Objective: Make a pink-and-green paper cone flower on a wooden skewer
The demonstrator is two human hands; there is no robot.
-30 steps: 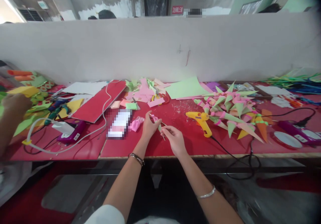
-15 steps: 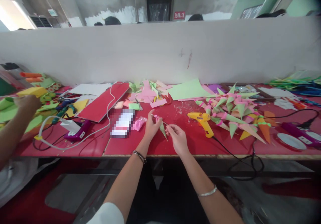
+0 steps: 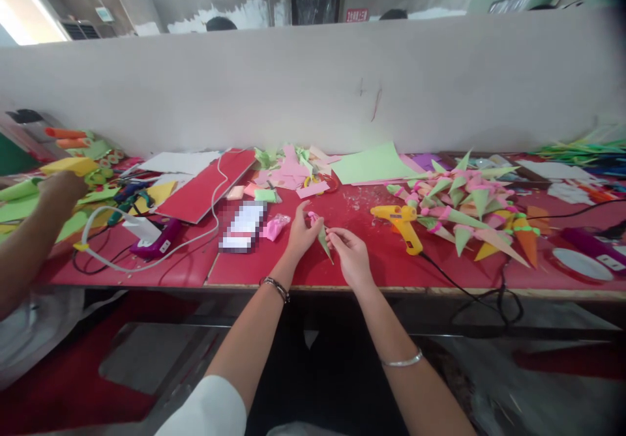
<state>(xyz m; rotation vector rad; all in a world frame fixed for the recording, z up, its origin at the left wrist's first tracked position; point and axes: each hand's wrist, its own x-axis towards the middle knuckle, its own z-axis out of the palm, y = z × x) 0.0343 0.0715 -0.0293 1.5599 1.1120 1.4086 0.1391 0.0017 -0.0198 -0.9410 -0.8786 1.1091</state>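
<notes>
At the left, another person's forearm [image 3: 24, 247] reaches over green and yellow sheets [image 3: 22, 209] on the red desk [image 3: 381, 270]. Next, a white plug [image 3: 141, 229] sits in a purple power strip [image 3: 159, 244], with a slanted red board [image 3: 203, 191] beyond it. A phone [image 3: 243, 226], its screen blurred, lies near a small pink packet [image 3: 278, 226]; pink and green scraps [image 3: 288, 170] are spread on the far side.

Just right of the packet, the left hand [image 3: 300, 235] holds a green and pink cone [image 3: 323, 244] over the near middle of the desk, its green tip pointing near and slightly right. Beside the cone, the right hand [image 3: 355, 257] has its fingertips drawn narrowly together; whether they grip anything is too small to tell.

Farther right, a yellow glue gun [image 3: 404, 225] lies with its nozzle to the left, next to a heap of pink and green cones [image 3: 462, 204]. At the right, a round white dish [image 3: 581, 264] sits beside another purple strip [image 3: 589, 247].
</notes>
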